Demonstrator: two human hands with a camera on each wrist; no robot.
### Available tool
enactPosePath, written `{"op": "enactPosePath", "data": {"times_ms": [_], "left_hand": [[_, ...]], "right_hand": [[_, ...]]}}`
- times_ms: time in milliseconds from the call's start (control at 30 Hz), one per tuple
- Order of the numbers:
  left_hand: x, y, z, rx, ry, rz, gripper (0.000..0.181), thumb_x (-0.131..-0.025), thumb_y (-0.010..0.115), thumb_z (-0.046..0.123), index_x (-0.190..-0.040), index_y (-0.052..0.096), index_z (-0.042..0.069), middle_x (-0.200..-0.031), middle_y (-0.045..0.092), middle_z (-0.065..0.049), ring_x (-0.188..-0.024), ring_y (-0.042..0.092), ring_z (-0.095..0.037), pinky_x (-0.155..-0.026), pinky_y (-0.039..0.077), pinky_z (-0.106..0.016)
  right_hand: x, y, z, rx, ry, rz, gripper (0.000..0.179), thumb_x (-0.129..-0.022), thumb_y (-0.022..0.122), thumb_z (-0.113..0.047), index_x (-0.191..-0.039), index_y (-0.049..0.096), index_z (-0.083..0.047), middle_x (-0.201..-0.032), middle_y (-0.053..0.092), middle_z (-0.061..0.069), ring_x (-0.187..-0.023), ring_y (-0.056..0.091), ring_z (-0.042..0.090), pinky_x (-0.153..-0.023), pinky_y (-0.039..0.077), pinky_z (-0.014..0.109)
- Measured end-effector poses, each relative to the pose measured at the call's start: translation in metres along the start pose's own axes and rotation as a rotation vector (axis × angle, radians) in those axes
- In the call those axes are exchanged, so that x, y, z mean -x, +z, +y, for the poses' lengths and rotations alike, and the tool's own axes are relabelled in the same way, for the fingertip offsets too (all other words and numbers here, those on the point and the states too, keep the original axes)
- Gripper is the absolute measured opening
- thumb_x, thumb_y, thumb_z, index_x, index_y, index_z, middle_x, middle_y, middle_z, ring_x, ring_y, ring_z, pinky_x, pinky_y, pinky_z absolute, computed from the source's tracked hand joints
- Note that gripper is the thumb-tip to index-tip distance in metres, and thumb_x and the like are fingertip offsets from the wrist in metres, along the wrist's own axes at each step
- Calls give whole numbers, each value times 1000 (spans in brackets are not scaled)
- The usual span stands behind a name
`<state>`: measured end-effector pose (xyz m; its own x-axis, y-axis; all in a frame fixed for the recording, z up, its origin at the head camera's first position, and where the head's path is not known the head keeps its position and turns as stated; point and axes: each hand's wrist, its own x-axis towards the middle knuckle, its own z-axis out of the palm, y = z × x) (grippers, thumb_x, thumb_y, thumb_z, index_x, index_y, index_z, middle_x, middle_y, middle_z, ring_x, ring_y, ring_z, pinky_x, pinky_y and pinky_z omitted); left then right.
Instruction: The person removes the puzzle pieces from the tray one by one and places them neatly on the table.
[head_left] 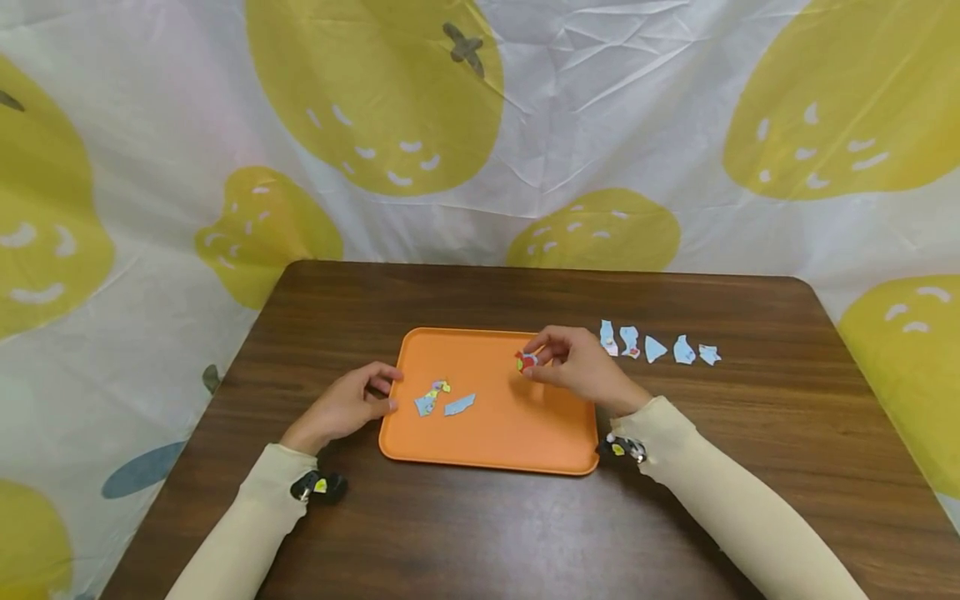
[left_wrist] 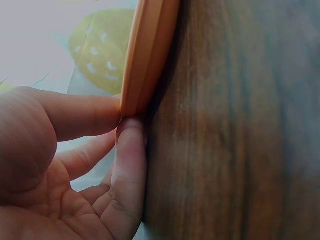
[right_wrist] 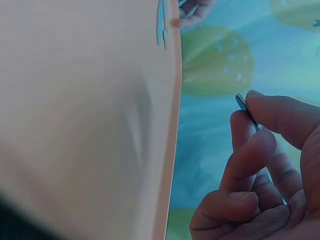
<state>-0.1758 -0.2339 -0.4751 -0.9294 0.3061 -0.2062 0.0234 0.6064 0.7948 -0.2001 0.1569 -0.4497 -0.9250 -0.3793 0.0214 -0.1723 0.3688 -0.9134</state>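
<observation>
We log wooden table (head_left: 465, 533), fruit-print curtain (head_left: 592, 229), one orange tray (head_left: 495, 442), two pieces (head_left: 460, 405) inside, five rightward, right hand (head_left: 581, 367) pinching red piece (head_left: 525, 362), left fingers (left_wrist: 85, 117) parted.

Nothing legible here, folks, not a word, number or brand from any of the three views! There's a yellow tag on the left wristband (head_left: 321, 485), another yellow tag on the right wristband (head_left: 618, 450), and any marking is too small to make out. Over to the pieces (head_left: 655, 349) on the table (head_left: 450, 533): coloured print, no readable lettering!
</observation>
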Motion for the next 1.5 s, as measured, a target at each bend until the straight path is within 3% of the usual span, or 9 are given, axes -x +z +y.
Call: {"op": "enactPosePath", "data": {"times_ms": [433,667,1200,1500], "left_hand": [[-2,1,0,6,-6,-7,38,-98,75,11,-135,66,10,-119,64,-17,-85,61,-22,-73,51,-32],[-3,1,2,-2,-6,-8,39,-98,76,12,-135,65,11,-120,65,-17,-84,61,-22,-72,50,-33],[-1,-2,0,-2,-22,-12,39,-98,75,12,-136,65,13,-120,64,-16,-86,61,-23,-75,52,-33],[-3,-5,-1,1,-23,-17,39,-98,76,14,-136,65,12,-121,64,-17,-88,61,-23,-77,52,-35]], "right_hand": [[20,-33,8,5,45,67,28,-87,89,-19,-111,77,-14,-90,76,10,-74,66,15,-61,49,25],[31,-51,18,19,50,93,27,-88,88,-20,-109,75,-9,-90,75,11,-69,63,11,-60,51,26],[49,-94,41,114,96,208,29,-88,87,-18,-111,73,-7,-87,76,-1,-70,65,8,-61,52,24],[59,-133,67,96,129,283,29,-92,80,-9,-118,69,1,-86,77,-7,-67,65,9,-59,55,26]]}}
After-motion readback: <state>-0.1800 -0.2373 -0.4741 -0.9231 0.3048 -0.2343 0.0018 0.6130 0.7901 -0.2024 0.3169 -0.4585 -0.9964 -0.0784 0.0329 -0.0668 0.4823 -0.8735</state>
